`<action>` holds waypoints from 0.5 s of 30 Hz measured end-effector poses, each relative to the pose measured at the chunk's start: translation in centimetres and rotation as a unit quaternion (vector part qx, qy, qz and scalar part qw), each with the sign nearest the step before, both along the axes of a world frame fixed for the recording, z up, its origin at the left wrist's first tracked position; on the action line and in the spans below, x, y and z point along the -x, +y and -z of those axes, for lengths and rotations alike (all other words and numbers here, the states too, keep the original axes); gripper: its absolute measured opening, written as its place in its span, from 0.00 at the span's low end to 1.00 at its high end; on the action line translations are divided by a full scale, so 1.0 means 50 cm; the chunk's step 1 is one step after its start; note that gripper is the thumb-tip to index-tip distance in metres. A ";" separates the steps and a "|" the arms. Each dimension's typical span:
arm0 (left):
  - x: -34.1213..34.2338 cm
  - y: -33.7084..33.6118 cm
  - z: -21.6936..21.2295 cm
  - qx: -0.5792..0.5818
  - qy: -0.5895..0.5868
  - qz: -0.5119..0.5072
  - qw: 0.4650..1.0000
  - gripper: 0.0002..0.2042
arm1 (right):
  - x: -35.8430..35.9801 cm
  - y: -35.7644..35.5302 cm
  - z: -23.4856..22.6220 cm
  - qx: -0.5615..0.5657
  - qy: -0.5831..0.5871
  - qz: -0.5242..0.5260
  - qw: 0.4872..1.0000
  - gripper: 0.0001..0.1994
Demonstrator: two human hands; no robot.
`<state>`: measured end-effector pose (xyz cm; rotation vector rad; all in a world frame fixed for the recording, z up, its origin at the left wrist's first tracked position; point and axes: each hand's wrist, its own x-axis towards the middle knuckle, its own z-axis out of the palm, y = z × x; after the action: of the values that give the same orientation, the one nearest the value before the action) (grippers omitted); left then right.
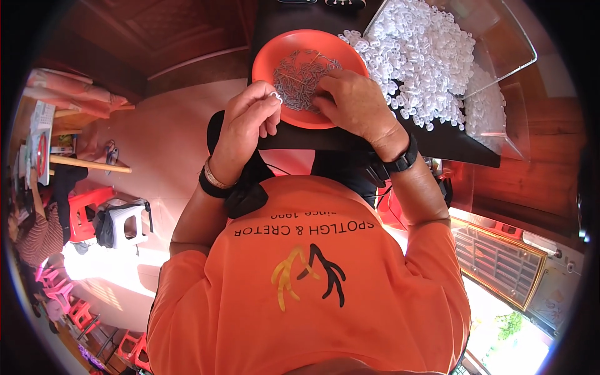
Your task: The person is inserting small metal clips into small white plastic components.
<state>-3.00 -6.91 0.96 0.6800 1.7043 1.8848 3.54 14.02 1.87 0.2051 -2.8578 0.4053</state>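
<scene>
My left hand (247,116) pinches a small white plastic piece (277,97) between thumb and forefinger, just off the left rim of an orange-red bowl (265,57). Many thin grey metal pins, like nails or screws (294,76), lie in the bowl, with a few yellowish sticks among them. My right hand (357,105) reaches over the bowl's right rim. Its fingers are curled down into the pins with the tips close together; whatever is between them is hidden. To the right of the bowl spreads a large heap of small white plastic pieces (431,53).
A clear plastic bin (515,56) lies at the right, with white pieces spilling from it over the dark table (447,142). Off to the left are a white stool (130,224), red stools and a person in a striped top (49,236).
</scene>
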 end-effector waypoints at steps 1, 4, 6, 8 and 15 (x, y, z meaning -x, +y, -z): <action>0.000 0.001 0.000 -0.003 0.004 0.005 1.000 0.10 | -0.001 -0.003 -0.004 -0.001 0.000 0.000 1.000 0.06; -0.003 0.008 -0.002 0.000 0.009 0.013 1.000 0.10 | 0.000 -0.008 -0.007 -0.009 -0.016 0.015 1.000 0.07; -0.005 0.014 -0.006 0.011 0.009 0.014 1.000 0.10 | 0.004 -0.003 0.012 -0.020 -0.014 0.000 1.000 0.06; -0.007 0.013 -0.010 0.017 0.005 0.015 1.000 0.10 | 0.007 0.000 0.020 -0.015 0.008 -0.006 1.000 0.06; -0.013 0.028 -0.023 0.026 0.025 0.020 0.999 0.09 | 0.000 -0.002 0.008 -0.042 -0.039 0.007 0.998 0.06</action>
<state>-2.34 -5.50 2.09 0.7403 1.7510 1.8053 3.52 13.94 1.46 0.1881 -2.9536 0.2954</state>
